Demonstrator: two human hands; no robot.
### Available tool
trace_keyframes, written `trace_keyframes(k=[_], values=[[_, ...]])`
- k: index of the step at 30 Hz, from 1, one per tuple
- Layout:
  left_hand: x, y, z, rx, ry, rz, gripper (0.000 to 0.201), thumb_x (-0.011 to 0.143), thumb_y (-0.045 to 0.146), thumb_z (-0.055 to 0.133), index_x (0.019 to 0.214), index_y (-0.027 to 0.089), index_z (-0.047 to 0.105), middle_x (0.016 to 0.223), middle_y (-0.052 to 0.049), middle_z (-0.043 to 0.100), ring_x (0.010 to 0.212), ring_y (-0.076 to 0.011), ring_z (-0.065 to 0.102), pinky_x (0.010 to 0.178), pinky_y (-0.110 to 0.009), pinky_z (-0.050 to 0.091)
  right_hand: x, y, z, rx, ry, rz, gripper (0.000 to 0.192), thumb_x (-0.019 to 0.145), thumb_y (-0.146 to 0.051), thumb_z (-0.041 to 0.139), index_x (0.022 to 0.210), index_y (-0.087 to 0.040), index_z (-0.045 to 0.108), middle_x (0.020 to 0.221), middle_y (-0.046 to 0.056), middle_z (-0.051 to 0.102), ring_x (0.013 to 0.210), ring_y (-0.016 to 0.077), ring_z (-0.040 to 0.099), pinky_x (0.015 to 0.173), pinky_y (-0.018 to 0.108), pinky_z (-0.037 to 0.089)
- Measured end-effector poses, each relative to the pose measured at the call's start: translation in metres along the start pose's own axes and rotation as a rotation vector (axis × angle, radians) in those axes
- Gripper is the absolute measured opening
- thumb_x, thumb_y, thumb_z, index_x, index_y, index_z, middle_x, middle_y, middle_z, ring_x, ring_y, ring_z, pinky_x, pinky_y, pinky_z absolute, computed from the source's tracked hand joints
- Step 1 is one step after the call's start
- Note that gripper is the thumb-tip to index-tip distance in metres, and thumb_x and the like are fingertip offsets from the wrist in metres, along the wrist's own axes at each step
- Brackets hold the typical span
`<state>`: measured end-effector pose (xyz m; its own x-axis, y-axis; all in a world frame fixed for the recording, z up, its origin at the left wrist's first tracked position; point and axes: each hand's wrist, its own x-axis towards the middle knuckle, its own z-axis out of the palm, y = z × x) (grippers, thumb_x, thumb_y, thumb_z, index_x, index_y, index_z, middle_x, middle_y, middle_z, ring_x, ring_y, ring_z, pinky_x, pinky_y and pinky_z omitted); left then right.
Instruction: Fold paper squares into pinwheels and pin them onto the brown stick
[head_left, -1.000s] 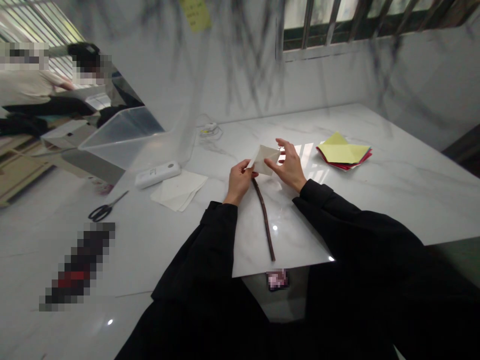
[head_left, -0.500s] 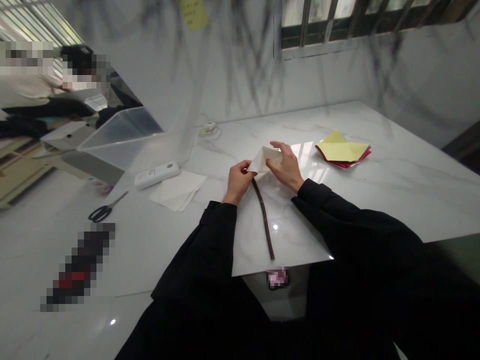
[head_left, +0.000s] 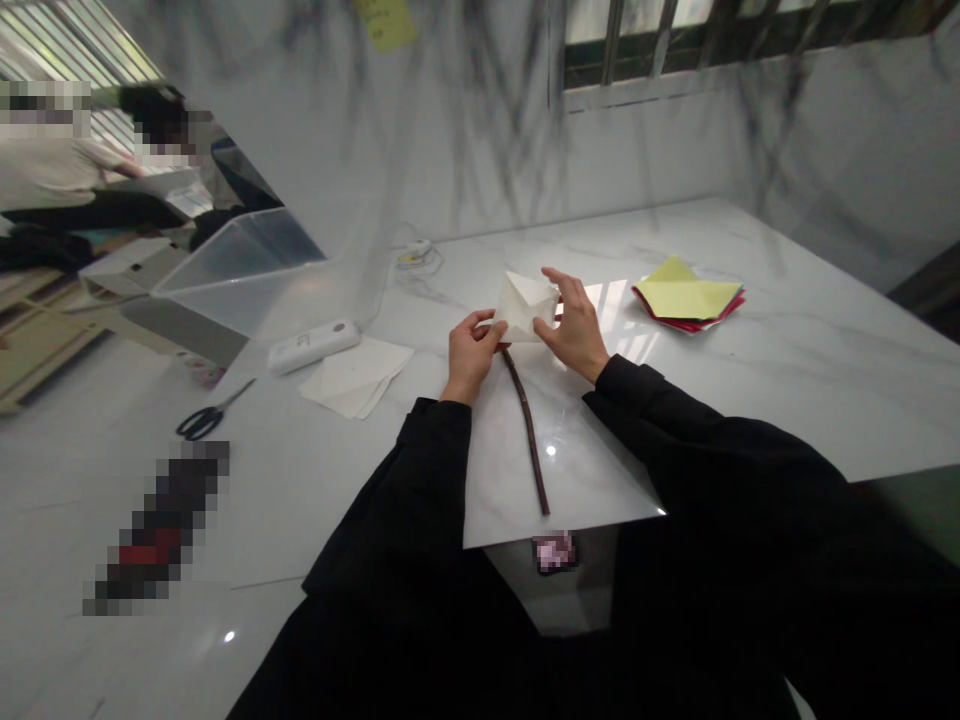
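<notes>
A small folded piece of white paper, with crease lines across it, is held up between my two hands above the table. My left hand pinches its left side between thumb and fingers. At the right side, my right hand grips the paper's edge with thumb and fingers. Below the paper, a thin brown stick lies on the table, pointing toward the front edge; its far end is partly hidden by the paper and left hand.
Coloured paper sheets are piled at right. To the left lie white sheets, a white oblong device and scissors. A clear plastic bin stands behind them. Two people sit at the far left.
The paper's raised flap has come down, and its creased face now shows flatter toward me. My left hand has shifted slightly left; the right has hardly moved.
</notes>
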<state>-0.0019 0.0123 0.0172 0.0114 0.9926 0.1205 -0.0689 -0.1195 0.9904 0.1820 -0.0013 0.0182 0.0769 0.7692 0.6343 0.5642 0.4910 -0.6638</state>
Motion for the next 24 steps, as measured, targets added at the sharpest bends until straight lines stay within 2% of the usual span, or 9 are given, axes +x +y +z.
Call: trace_keyframes(k=[3,7,10,12,15,17,21,24], values=[[-0.001,0.004,-0.003,-0.06,0.015,-0.03,0.045,0.075,0.034,0.084,0.114,0.018,0.066,0.087,-0.005,0.076,0.075,-0.0167,0.072,0.077,-0.033,0.062,0.004,0.005,-0.004,0.056,0.01,0.098,0.047,0.081,-0.019,0.06,0.128,-0.022,0.06,0.125,0.011,0.067,0.107,0.0268,0.064,0.092,0.045,0.06],[-0.003,0.011,-0.005,-0.162,-0.014,-0.03,0.053,0.072,0.023,0.083,0.12,0.024,0.058,0.097,-0.003,0.075,0.085,-0.0164,0.073,0.082,-0.031,0.06,0.009,0.012,-0.007,0.05,0.1,0.193,0.027,0.076,-0.018,0.062,0.103,-0.02,0.065,0.109,0.008,0.072,0.101,0.0256,0.066,0.1,0.046,0.054],[-0.002,0.012,-0.006,-0.205,-0.015,0.0,0.044,0.068,0.019,0.083,0.103,0.025,0.056,0.106,-0.002,0.074,0.092,-0.0158,0.073,0.083,-0.029,0.059,0.01,0.019,-0.008,0.095,0.085,0.235,0.016,0.077,-0.018,0.061,0.09,-0.021,0.069,0.109,0.007,0.074,0.109,0.0264,0.067,0.102,0.046,0.053],[-0.001,0.01,-0.007,-0.207,-0.007,0.024,0.036,0.067,0.018,0.083,0.088,0.022,0.054,0.107,-0.002,0.073,0.095,-0.0159,0.072,0.085,-0.029,0.059,0.011,0.021,-0.007,0.115,0.051,0.235,0.017,0.078,-0.016,0.059,0.085,-0.022,0.073,0.113,0.006,0.075,0.117,0.0269,0.067,0.107,0.047,0.051],[0.001,0.007,-0.008,-0.139,0.016,0.048,0.026,0.066,0.018,0.081,0.079,0.019,0.059,0.105,-0.005,0.074,0.097,-0.0177,0.071,0.087,-0.031,0.059,0.011,0.021,-0.008,0.093,0.014,0.207,0.028,0.078,-0.011,0.057,0.088,-0.024,0.08,0.121,0.005,0.075,0.122,0.0267,0.067,0.116,0.048,0.045],[0.002,0.005,-0.008,-0.091,0.02,0.05,0.021,0.068,0.02,0.08,0.085,0.018,0.069,0.104,-0.006,0.075,0.097,-0.0192,0.071,0.089,-0.034,0.06,0.011,0.019,-0.009,0.075,-0.002,0.193,0.034,0.079,-0.009,0.056,0.095,-0.024,0.082,0.124,0.005,0.075,0.122,0.0265,0.067,0.119,0.048,0.043],[0.004,0.001,-0.009,-0.084,0.025,0.048,0.039,0.069,0.018,0.079,0.108,0.018,0.076,0.113,-0.009,0.076,0.11,-0.023,0.07,0.099,-0.041,0.059,0.011,0.019,-0.008,0.087,-0.006,0.198,0.044,0.081,-0.01,0.056,0.116,-0.024,0.079,0.127,0.004,0.076,0.122,0.0267,0.066,0.117,0.047,0.046],[0.005,0.0,-0.012,-0.087,0.059,0.039,0.047,0.068,0.015,0.08,0.115,0.018,0.077,0.118,-0.01,0.076,0.119,-0.026,0.068,0.102,-0.044,0.058,0.011,0.023,-0.006,0.14,-0.014,0.236,0.05,0.082,-0.011,0.057,0.127,-0.023,0.075,0.127,0.005,0.076,0.115,0.0266,0.069,0.11,0.047,0.052]])
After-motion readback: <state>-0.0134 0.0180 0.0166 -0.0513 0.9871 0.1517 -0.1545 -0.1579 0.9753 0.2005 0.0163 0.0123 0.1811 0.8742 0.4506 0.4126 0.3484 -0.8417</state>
